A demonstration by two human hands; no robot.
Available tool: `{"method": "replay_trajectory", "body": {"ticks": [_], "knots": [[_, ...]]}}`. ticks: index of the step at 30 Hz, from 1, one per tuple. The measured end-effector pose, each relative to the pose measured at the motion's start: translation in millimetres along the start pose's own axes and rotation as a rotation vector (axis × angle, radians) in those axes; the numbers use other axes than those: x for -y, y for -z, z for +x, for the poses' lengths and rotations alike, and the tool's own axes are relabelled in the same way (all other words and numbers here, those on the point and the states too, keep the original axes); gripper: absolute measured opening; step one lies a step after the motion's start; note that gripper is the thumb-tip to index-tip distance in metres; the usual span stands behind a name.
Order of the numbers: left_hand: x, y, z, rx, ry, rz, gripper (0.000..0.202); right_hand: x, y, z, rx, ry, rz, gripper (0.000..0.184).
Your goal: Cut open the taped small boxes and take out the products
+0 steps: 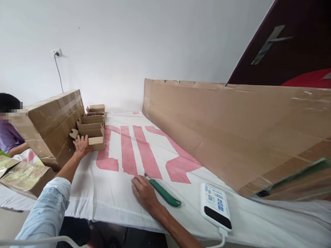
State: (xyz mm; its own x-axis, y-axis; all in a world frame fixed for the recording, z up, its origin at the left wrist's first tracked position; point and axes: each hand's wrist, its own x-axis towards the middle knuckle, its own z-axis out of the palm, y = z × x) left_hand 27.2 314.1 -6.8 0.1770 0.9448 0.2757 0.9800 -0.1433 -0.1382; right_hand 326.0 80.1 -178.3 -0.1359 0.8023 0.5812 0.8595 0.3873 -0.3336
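Observation:
My left hand (82, 145) reaches to the nearest of several open brown cardboard boxes (96, 143) standing in a row. Its fingers are spread and touch that box's near left corner; a firm grip is not visible. My right hand (145, 193) rests palm down on the white and pink cloth (113, 198), fingers loosely stretched and nothing visibly held. Just right of it lies a green-handled knife (165, 194), its dark tip close to my fingers. Whatever is inside the boxes cannot be made out.
Taped cartons (55, 127) are stacked left of the box row, with a lower carton (29, 177) nearer me. A long cardboard panel (219, 131) borders the right side. A white device (216, 206) with a cable lies front right. Another person (11, 136) sits far left.

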Motion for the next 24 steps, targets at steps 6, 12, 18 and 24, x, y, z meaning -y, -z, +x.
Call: {"method": "replay_trajectory", "body": {"ticks": [6,12,18,24], "knots": [[4.9,9.9,-41.2,-0.005,-0.004,-0.058,0.077,-24.5,29.6,-13.8,-0.037,-0.032,-0.13,0.02],[0.9,23.6,-110.9,0.017,-0.091,-0.13,0.055,-71.3,44.9,-50.0,0.071,-0.207,-0.462,0.018],[40.9,53.4,-194.8,-0.079,-0.085,-0.159,0.044,-63.8,42.5,-59.9,0.118,-0.216,-0.536,0.02],[151.1,81.6,-235.4,-0.067,0.275,-0.061,0.067,-46.8,43.9,-53.6,0.084,-0.276,-0.543,0.019]]}}
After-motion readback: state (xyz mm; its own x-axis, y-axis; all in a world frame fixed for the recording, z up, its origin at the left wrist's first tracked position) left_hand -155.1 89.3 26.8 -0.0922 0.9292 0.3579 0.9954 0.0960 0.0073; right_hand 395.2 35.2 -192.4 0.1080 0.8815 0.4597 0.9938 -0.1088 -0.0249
